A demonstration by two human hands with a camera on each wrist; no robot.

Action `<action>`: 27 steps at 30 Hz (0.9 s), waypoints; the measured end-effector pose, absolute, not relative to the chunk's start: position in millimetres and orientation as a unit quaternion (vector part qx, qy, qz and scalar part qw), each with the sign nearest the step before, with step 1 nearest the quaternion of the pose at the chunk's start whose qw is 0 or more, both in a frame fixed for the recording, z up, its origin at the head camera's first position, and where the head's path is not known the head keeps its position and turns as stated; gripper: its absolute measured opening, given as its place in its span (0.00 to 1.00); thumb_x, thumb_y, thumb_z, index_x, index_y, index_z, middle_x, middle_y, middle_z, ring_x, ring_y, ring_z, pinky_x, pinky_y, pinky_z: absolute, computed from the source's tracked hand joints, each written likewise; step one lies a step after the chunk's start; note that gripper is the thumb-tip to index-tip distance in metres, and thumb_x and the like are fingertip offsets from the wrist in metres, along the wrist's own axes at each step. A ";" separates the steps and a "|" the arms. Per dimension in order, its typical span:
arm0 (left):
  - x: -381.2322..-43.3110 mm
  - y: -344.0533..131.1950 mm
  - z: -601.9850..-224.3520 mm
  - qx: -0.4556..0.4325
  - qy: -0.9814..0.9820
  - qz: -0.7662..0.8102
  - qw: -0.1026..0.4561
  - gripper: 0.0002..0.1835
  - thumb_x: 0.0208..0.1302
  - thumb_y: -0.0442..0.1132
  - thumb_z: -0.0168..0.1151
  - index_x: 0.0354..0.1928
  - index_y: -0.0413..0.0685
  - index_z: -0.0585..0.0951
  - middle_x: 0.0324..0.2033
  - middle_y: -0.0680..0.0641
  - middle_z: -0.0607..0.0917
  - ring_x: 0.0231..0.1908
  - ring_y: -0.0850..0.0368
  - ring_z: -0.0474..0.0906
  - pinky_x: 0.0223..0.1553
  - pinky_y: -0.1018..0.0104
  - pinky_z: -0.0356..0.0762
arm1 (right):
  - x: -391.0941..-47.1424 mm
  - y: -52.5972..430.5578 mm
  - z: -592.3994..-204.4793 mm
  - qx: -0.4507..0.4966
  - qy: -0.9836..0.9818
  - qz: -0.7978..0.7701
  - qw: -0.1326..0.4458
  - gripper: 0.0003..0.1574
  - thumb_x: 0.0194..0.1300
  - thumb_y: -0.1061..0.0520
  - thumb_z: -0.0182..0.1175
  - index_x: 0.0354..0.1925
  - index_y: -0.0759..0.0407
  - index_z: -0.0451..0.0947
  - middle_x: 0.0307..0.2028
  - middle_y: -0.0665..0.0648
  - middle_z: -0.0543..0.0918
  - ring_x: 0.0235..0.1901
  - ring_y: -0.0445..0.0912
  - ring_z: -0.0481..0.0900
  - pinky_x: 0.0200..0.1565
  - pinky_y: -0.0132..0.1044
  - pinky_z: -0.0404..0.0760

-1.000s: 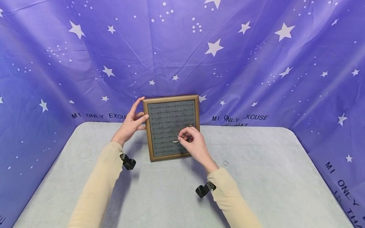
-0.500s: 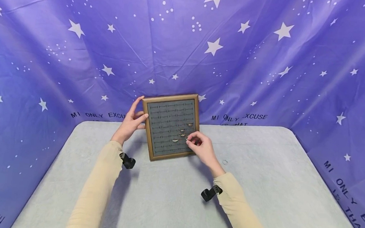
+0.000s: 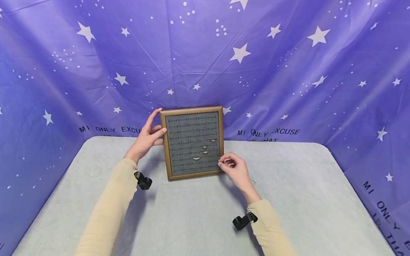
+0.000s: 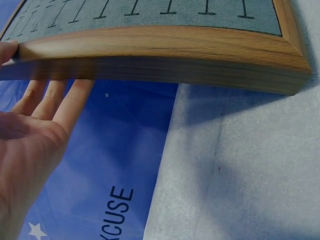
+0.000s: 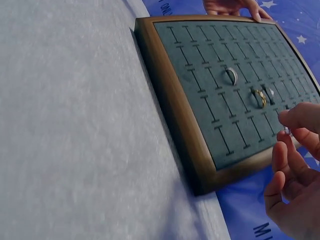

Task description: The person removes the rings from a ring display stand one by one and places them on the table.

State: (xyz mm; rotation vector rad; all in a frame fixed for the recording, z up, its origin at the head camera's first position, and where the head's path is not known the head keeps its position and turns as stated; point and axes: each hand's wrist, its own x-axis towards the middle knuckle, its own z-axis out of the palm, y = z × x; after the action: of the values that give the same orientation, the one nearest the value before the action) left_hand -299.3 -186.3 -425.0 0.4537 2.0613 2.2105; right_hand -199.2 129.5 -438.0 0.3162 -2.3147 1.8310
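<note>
A ring display tray (image 3: 192, 131) with a brown wooden frame and a grey-green slotted pad leans tilted at the back of the table. My left hand (image 3: 145, 139) grips its left edge, thumb on the front rim and fingers behind. Several rings sit in slots of the lower right part, among them a silver ring (image 5: 231, 76) and a gold ring (image 5: 260, 98). Beside the right rim, my right hand (image 3: 237, 171) pinches a small ring (image 5: 287, 131) with a sparkling stone between thumb and fingertips; most of that ring is hidden by the fingers.
A thin clear or silvery ring (image 3: 253, 183) lies on the pale grey tabletop (image 3: 190, 223), right of the tray. Behind the table hangs a purple curtain (image 3: 197, 43) with white stars. Each wrist carries a black camera (image 3: 244, 220).
My right hand has moved right and slightly down, from over the tray's pad to its right rim, uncovering the seated rings. The left hand and the tray have stayed put.
</note>
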 end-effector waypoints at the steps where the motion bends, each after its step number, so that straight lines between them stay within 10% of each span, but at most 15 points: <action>1: -299.2 -186.3 -424.7 0.149 0.674 0.723 0.042 0.38 0.72 0.30 0.52 0.74 0.73 0.52 0.51 0.36 0.76 0.43 0.52 0.81 0.41 0.54 0.83 | -199.0 131.1 -438.6 0.104 -0.777 0.615 0.087 0.05 0.56 0.74 0.62 0.34 0.77 0.77 0.34 0.71 0.79 0.31 0.50 0.74 0.29 0.26 0.70; 27: -297.6 -186.0 -424.6 0.154 0.684 0.713 0.032 0.38 0.72 0.33 0.53 0.73 0.77 0.53 0.52 0.35 0.75 0.44 0.51 0.80 0.41 0.54 0.83 | -197.2 178.9 -447.6 0.074 -0.792 0.598 0.095 0.06 0.58 0.73 0.62 0.35 0.77 0.77 0.37 0.72 0.79 0.32 0.49 0.74 0.32 0.26 0.73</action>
State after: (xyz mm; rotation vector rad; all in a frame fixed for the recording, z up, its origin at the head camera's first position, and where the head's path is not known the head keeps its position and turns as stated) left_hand -297.6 -186.0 -424.6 0.4755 2.1050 2.1938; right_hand -197.2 178.9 -447.6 0.2206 -2.3493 1.7727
